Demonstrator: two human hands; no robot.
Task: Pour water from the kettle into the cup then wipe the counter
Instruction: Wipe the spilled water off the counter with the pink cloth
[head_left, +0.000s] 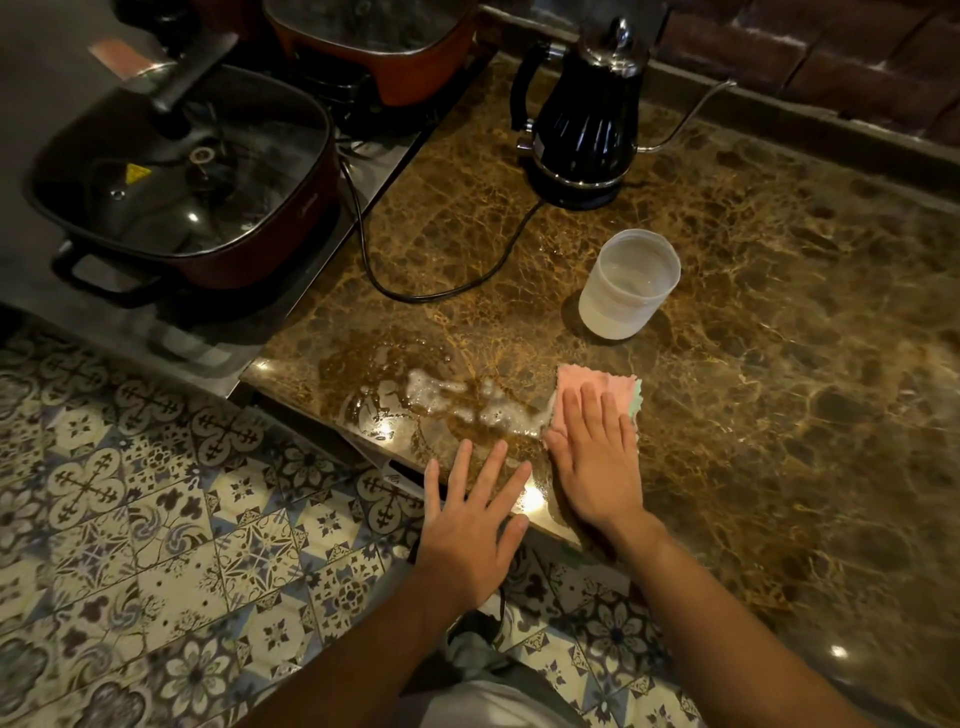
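A black gooseneck kettle (582, 119) stands on its base at the back of the brown marble counter (779, 338). In front of it a translucent plastic cup (626, 283) holds water. A puddle of spilled water (441, 400) spreads near the counter's front left corner. My right hand (597, 457) lies flat with fingers together on a pink and green cloth (597, 387), pressing it to the counter at the puddle's right edge. My left hand (472, 525) is open, fingers spread, resting on the counter's front edge and holding nothing.
The kettle's black cord (431, 291) loops across the counter left of the cup. Two red electric pots (187, 176) with glass lids sit on a lower surface to the left. A brick wall (831, 57) backs the counter. A patterned tile floor (156, 519) lies below.
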